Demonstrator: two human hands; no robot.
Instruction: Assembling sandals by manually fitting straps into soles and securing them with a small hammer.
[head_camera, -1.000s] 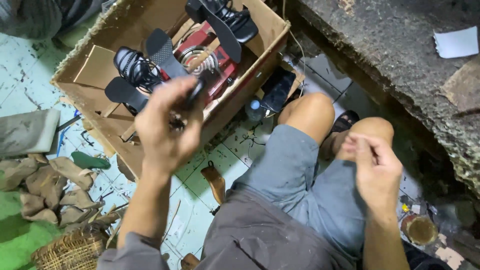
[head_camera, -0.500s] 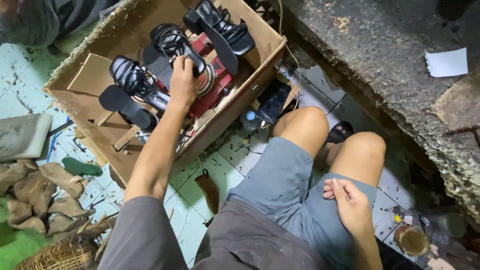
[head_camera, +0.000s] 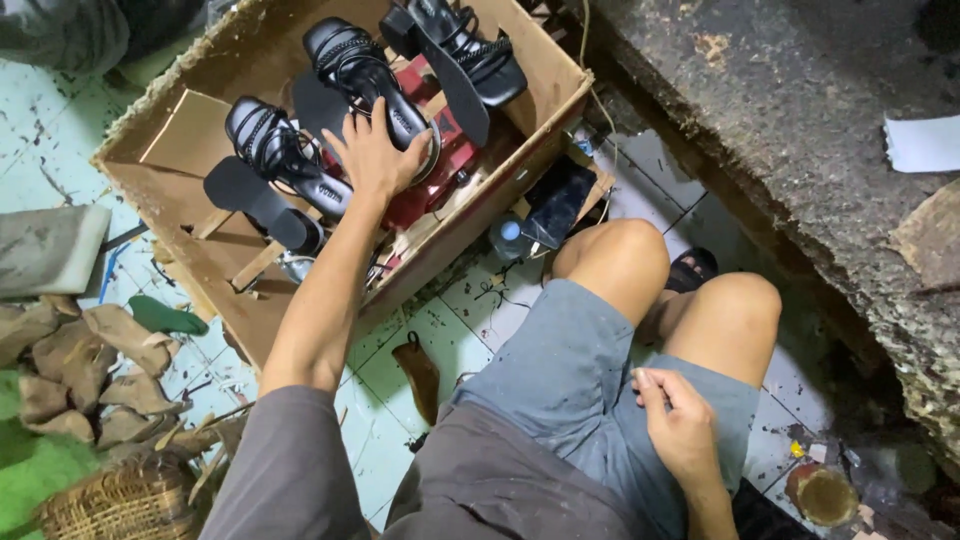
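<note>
Black strappy sandal (head_camera: 372, 85) sits under my open left hand (head_camera: 375, 155) mid-cardboard box (head_camera: 190, 215); right hand (head_camera: 680, 430) rests loosely curled, empty, on my thigh.

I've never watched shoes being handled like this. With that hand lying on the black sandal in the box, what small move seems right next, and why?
Probably lift the left hand straight up off the black sandal. The palm lies flat on it with the fingers spread, not gripping, and the sandal looks settled among the other sandals in the cardboard box. The right hand rests on the lap, holding nothing I can see.
</note>
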